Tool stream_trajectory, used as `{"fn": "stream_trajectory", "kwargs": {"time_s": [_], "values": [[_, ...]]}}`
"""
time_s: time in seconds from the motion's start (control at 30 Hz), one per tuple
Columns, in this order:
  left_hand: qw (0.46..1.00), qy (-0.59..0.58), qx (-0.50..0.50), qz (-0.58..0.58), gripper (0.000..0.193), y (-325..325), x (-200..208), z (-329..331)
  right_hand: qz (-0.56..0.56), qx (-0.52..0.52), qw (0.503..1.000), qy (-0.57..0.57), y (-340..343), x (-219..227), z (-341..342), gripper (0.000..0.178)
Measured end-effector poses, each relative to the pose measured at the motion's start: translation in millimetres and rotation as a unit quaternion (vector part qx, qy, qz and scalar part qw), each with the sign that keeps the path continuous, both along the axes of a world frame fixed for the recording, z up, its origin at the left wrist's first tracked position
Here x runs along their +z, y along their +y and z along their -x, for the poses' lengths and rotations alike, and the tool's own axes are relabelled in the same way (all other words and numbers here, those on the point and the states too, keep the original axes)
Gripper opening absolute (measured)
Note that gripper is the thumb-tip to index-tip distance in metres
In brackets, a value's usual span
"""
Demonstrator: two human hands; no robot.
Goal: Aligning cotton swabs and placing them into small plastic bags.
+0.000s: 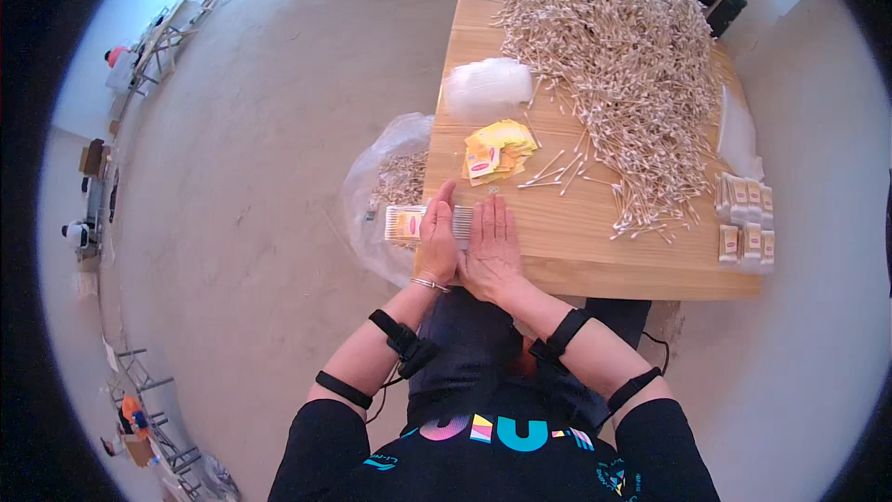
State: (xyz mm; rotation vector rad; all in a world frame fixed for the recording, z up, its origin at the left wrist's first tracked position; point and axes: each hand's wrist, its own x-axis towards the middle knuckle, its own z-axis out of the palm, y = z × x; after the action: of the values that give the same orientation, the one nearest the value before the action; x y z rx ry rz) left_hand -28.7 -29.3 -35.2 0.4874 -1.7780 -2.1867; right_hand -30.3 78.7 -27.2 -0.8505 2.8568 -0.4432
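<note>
A clear pack of cotton swabs [405,223] with a yellow label lies crosswise at the table's left front edge, its left end jutting past the edge. My left hand [437,240] lies across the middle of the pack and holds it, fingers close together and pointing away from me; the underside of the grip is hidden. Bare swab sticks show between the two hands. My right hand [492,249] lies flat against the pack's right end, its fingers stretched out. Just beyond sits a loose stack of yellow printed cards [498,151].
A large heap of loose cotton swabs [623,65] covers the wooden table's [595,265] far and right side. Clear plastic bags [488,85] lie at its left edge. Small filled packs [743,218] stand at the right. A plastic sack [400,177] of swabs is beside the table.
</note>
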Motion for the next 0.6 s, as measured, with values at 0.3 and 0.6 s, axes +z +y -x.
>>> {"fn": "stream_trajectory", "kwargs": {"time_s": [0.3, 0.6], "values": [[0.993, -0.045, -0.017, 0.104, 0.046, -22.1, 3.7, -9.0, 0.034, 0.033, 0.999, 0.007, -10.6, 0.5, -6.6, 0.083], [0.879, -0.021, 0.047, 0.475, 0.042, -98.2, -1.5, -33.0, 0.031, 0.004, 0.999, 0.019, -18.7, -0.8, -8.5, 0.088]]}}
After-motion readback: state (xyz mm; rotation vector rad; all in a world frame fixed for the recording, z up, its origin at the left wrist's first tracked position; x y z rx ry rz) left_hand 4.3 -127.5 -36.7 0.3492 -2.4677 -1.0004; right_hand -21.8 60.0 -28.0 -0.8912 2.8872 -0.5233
